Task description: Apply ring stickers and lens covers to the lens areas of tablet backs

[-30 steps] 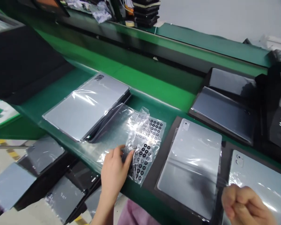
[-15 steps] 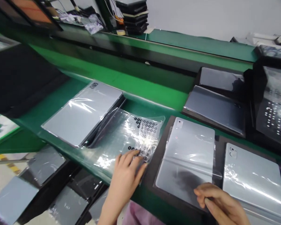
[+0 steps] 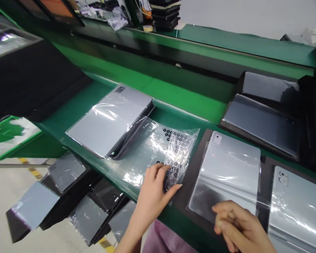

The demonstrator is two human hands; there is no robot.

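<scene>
My left hand (image 3: 156, 188) rests its fingertips on a clear plastic sheet (image 3: 144, 147) that carries rows of small black rings (image 3: 175, 135). Its fingers are bent a little, with the thumb spread apart. Over the lower part of a grey film-wrapped tablet (image 3: 231, 158), my right hand (image 3: 238, 226) is closed, thumb near the curled fingers. Whatever may be between those fingertips is too small or hidden to make out. The tablet lies back up on a dark mat (image 3: 180, 196). To the right is a second silver tablet (image 3: 300, 203), also in film.
A stack of wrapped tablets (image 3: 113, 117) stands left of the sheet. Two darker tablets (image 3: 263, 123) lie at the back right. Below the table's left edge, more wrapped panels (image 3: 88, 218) sit in dark trays. A green ledge (image 3: 226, 40) runs along the back.
The view has swung left, so the table's things appear further right. My right hand has moved left over the tablet. My left thumb has spread further from the fingers.
</scene>
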